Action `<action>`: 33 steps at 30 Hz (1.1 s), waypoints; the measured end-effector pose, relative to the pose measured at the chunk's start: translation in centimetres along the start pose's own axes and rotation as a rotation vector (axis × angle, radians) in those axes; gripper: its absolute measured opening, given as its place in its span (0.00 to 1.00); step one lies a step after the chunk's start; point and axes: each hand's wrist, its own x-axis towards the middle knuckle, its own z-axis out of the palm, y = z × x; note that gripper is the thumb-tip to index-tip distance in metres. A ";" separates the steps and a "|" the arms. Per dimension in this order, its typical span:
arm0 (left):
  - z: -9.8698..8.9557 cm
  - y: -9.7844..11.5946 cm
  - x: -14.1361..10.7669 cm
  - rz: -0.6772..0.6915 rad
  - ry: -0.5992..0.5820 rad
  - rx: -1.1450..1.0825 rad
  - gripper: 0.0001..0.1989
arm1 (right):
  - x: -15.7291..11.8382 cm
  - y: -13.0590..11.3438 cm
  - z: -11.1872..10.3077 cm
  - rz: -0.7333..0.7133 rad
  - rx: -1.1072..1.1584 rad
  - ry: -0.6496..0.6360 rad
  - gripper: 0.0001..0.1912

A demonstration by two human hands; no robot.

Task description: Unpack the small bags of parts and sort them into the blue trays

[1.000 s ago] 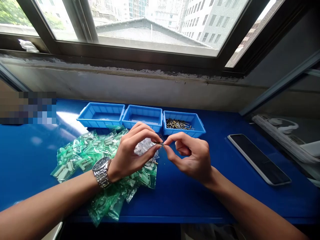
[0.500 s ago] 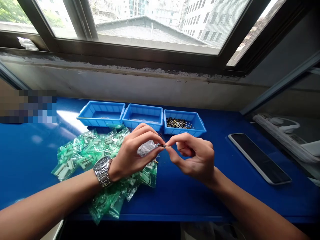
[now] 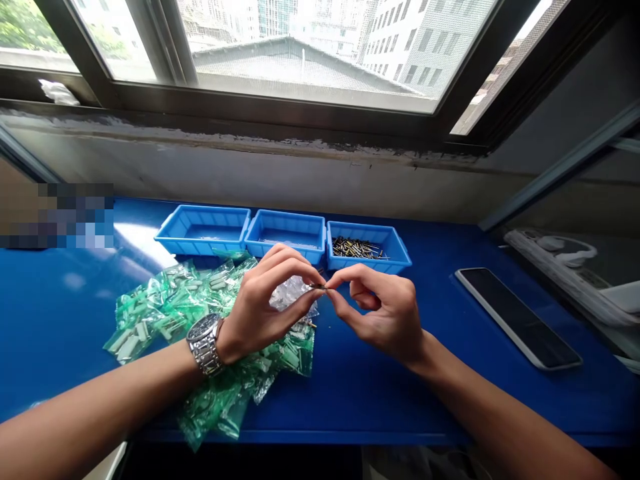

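Between my two hands is a small, thin, dark metallic pin-like piece (image 3: pixel 318 287), mostly covered by fingertips. My left hand (image 3: pixel 273 293), with a steel watch (image 3: pixel 206 343) on its wrist, pinches one end between thumb and index finger. The thumb and index finger of my right hand (image 3: pixel 383 303) pinch together at the other end, its remaining fingers curled. Beneath and beside my left hand lie green plastic bags (image 3: pixel 165 300) holding pale pieces. A clear plastic bag (image 3: pixel 294 293) shows behind the left fingers.
Three blue bins stand in a row at the back: a left bin (image 3: pixel 203 248), a middle bin (image 3: pixel 285 250) and a right bin (image 3: pixel 370 265) with many thin metal pins (image 3: pixel 357 248). A phone (image 3: pixel 517 317) lies on the blue table (image 3: pixel 380 393) at right. Beyond is a window.
Both hands have shifted slightly left, still fingertip to fingertip around the small piece. The right hand moved a little more. Bins, bags and phone stay in place.
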 end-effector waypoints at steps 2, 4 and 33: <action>0.0 -0.1 0.0 -0.022 -0.010 0.005 0.04 | 0.0 -0.2 -0.1 -0.005 -0.019 0.035 0.02; 0.1 -0.2 0.0 -0.023 -0.041 0.022 0.03 | -0.1 -0.3 -0.1 -0.027 -0.026 0.059 0.03; -0.2 -0.5 -0.1 -0.076 -0.036 0.130 0.05 | 1.4 3.7 -3.5 0.162 -0.303 -0.206 0.05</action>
